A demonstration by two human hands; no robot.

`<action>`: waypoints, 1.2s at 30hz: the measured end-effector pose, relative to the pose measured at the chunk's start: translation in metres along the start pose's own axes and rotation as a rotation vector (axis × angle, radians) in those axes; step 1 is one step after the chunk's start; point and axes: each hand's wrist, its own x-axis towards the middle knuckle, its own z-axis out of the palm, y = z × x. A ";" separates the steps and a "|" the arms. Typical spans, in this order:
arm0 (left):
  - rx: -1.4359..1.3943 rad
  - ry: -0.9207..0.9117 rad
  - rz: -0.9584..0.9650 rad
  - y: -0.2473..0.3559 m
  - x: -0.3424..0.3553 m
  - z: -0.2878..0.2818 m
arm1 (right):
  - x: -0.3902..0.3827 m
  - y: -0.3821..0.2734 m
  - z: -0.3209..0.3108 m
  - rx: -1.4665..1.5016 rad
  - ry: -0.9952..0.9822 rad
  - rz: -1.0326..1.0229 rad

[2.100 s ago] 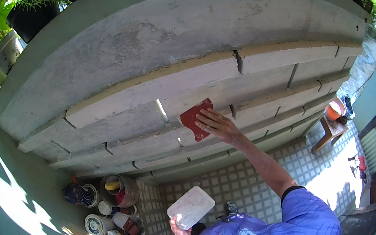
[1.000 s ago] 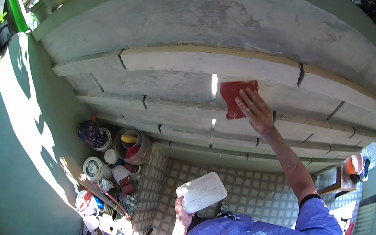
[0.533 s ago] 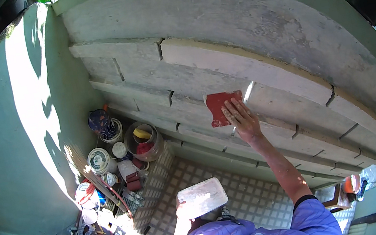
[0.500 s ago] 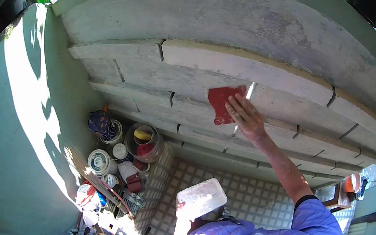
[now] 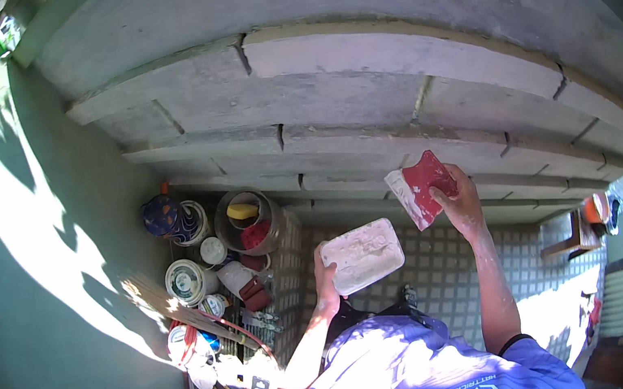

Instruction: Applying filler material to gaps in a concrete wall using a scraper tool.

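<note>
Your left hand (image 5: 327,277) pinching a rectangular white tray (image 5: 370,270), right hand (image 5: 463,206) pinching a flat red scraper (image 5: 429,184), grey ledged wall (image 5: 352,94) far

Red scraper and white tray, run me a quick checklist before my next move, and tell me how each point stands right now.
1. Red scraper gripped in the right hand: ok.
2. Scraper edge clean: not ok; whitish smears cover the side away from that hand.
3. White tray supported by the left hand: ok, held at its left side.
4. Enough material on the tray: cannot tell; whitish residue shows, but not its depth.
5. Scraper and tray apart: ok, tiled floor shows between them.
6. Upright wall joint above the scraper fully filled: cannot tell from this view.
</note>
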 end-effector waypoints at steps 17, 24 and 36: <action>0.144 -0.473 -0.151 -0.046 -0.011 0.137 | -0.159 0.008 -0.068 -0.129 0.312 0.437; 0.264 -0.381 -0.126 -0.072 -0.027 0.179 | -0.170 0.018 -0.094 -0.022 0.357 0.362; 0.513 -0.423 0.161 -0.114 -0.047 0.238 | -0.163 0.037 -0.161 -0.046 0.209 0.301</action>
